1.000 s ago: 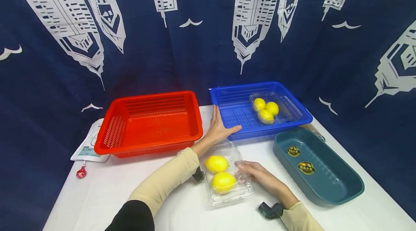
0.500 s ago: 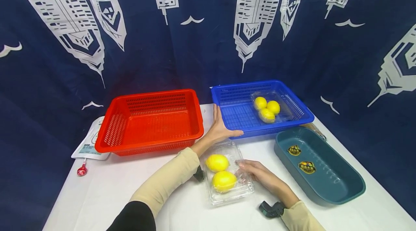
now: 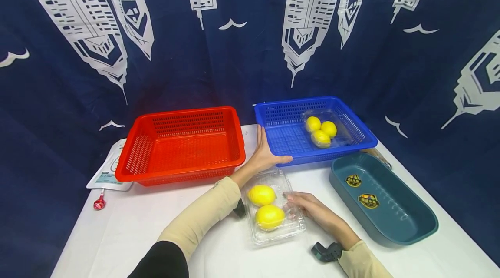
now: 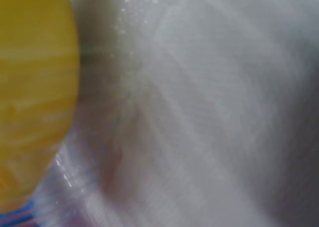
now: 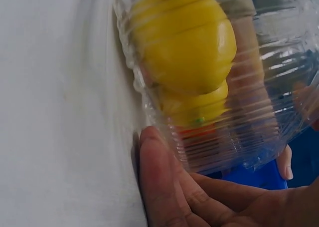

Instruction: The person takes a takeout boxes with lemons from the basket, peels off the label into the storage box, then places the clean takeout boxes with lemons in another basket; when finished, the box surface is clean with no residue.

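A clear plastic box (image 3: 279,233) with two yellow lemons (image 3: 270,216) visible inside lies on the white table between my forearms. My right hand (image 3: 314,210) touches the box's right side, its fingers low along the edge near the table in the right wrist view. Past the far end of the box, my left hand (image 3: 264,154) is at the near left corner of a blue basket (image 3: 281,139). Its fingers are straight along the basket's side, and the thumb stretches along the front. In the left wrist view, a blurred lemon (image 4: 35,87) fills the left.
A red basket (image 3: 179,173) stands at the left. The blue basket holds another clear box of lemons (image 3: 321,139). A dark green tub (image 3: 406,217) sits at the right. A white pouch (image 3: 107,180) and a red lollipop (image 3: 99,202) lie at the far left.
The head view has shifted very slightly. Both hands and the clear box keep their places.
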`<state>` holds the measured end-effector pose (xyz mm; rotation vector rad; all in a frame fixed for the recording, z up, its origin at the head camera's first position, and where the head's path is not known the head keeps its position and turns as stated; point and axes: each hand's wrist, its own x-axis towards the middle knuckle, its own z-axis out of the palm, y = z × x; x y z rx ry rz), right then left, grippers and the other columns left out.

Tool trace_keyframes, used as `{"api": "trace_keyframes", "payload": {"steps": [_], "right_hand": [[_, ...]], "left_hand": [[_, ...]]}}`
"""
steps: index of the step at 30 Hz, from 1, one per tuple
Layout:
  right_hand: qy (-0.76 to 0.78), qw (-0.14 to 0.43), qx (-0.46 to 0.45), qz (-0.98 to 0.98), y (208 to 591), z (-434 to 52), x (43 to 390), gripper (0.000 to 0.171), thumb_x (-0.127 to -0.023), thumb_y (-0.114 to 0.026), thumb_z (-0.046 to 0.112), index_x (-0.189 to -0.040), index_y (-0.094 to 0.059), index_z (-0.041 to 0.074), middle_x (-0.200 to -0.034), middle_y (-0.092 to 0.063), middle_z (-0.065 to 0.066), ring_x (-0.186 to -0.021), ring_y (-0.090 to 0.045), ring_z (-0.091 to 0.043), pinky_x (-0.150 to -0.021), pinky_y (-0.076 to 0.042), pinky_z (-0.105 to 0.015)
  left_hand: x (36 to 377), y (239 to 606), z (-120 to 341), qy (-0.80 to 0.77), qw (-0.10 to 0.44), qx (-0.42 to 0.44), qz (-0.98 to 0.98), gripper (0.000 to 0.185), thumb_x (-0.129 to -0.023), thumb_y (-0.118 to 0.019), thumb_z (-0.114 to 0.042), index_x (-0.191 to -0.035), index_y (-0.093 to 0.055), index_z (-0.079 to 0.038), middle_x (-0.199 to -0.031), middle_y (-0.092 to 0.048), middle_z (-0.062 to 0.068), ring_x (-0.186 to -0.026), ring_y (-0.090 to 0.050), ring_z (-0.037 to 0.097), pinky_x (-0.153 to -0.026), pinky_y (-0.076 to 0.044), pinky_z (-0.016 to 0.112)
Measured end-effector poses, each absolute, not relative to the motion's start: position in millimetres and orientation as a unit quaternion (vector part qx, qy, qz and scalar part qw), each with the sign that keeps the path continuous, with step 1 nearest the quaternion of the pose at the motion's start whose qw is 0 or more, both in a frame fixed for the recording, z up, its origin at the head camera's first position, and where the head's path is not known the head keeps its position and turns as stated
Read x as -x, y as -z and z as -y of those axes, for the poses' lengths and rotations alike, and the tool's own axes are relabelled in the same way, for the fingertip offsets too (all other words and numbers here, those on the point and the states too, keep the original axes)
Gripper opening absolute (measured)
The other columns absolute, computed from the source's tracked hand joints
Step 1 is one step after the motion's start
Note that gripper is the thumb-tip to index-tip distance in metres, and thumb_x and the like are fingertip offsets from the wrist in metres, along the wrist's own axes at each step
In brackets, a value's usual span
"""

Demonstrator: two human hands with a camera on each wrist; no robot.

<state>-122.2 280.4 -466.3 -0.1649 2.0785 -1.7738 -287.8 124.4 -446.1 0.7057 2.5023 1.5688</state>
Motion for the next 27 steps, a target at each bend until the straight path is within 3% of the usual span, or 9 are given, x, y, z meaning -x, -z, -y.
{"api": "trace_keyframes", "payload": {"steps": [14,22,27], "right_hand": [[0.641,0.191,0.035,-0.743,462.6,-282.5,115.7,0.063,-0.101,-0.043,0.032,-0.136,-0.037,-0.02,-0.103,-0.068,-0.011,-0.087,-0.064,-0.012,-0.078,-0.056,-0.024],[0.618,0.187,0.065,-0.761,449.8,-299.6,104.6,0.064,-0.103,-0.039,0.029,-0.14,-0.03,-0.021,-0.126,-0.058,-0.031,-0.1,-0.065,-0.013,-0.082,-0.056,-0.023],[0.578,0.19,0.074,-0.79,430.7,-312.3,99.8,0.062,-0.103,-0.038,0.029,-0.141,-0.032,-0.019,-0.125,-0.059,-0.032,-0.103,-0.066,-0.017,-0.09,-0.056,-0.033]], "left_hand": [[287.0,447.3,-124.0,-0.527,0.061,-0.23,-0.816,0.137,-0.067,-0.086,-0.044,-0.156,0.014,-0.013,-0.162,0.026,-0.004,-0.154,-0.001,0.026,-0.122,-0.022,0.051],[286.2,448.1,-124.6,-0.532,0.066,-0.225,-0.814,0.137,-0.066,-0.086,-0.047,-0.156,0.014,-0.016,-0.162,0.026,-0.005,-0.154,-0.002,0.027,-0.121,-0.022,0.054],[286.7,448.5,-124.3,-0.536,0.065,-0.228,-0.81,0.137,-0.067,-0.086,-0.046,-0.156,0.014,-0.016,-0.162,0.026,-0.005,-0.154,0.0,0.026,-0.121,-0.021,0.054]]}}
